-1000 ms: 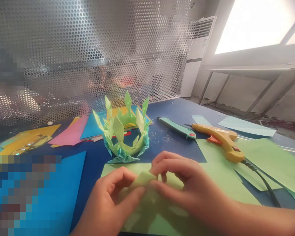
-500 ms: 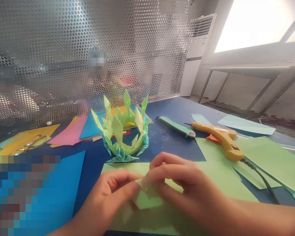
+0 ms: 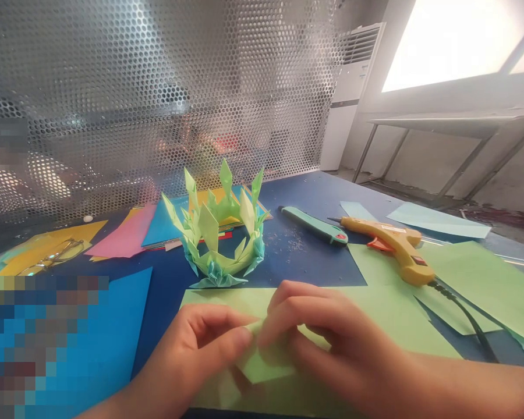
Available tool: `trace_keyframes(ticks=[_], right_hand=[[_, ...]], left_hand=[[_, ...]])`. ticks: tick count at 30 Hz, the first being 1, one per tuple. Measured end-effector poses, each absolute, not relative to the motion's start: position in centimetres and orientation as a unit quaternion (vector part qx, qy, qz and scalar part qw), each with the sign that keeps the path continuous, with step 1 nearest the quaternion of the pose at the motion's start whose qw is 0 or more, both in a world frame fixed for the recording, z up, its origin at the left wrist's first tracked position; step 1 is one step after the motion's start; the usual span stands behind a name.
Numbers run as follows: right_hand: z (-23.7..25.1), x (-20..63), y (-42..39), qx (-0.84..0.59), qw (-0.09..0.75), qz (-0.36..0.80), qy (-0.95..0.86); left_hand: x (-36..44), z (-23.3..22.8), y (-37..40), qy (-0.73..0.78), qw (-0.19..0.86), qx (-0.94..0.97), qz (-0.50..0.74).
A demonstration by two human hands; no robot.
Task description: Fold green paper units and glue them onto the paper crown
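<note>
Between my hands is a small folded piece of light green paper (image 3: 266, 364), tilted above a larger green sheet (image 3: 402, 331) on the table. My left hand (image 3: 205, 343) pinches its upper left edge between thumb and forefinger. At its top edge, the curled fingers of my right hand (image 3: 327, 331) press on it and hide part of the fold. Just beyond my hands stands a green paper crown (image 3: 208, 227) with pointed tips and blue-green folded paper pieces around its base.
A green-handled cutter (image 3: 314, 225) and a yellow glue gun (image 3: 386, 238) with a black cord lie at the right. Blue paper (image 3: 122, 326), pink paper (image 3: 124, 233) and glasses (image 3: 59, 256) are at the left. A perforated metal panel (image 3: 244, 75) borders the table's far side.
My right hand's fingers have moved slightly down along the folded green paper. The paper has tilted and its lower edge sits a little lower. Crown and tools stay put.
</note>
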State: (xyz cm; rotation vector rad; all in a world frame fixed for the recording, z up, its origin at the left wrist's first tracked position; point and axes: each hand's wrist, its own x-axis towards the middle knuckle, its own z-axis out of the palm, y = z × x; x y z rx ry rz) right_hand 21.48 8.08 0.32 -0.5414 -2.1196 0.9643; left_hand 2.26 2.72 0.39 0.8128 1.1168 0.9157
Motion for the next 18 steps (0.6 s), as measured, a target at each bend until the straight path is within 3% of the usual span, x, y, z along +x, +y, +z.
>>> trace_keyframes(ticks=[18], right_hand=[[0.69,21.66,7.55,-0.179,0.322,0.379,-0.849]], left_hand=[[2.19,-0.21,2.88,0.497,0.659,0.393,0.406]])
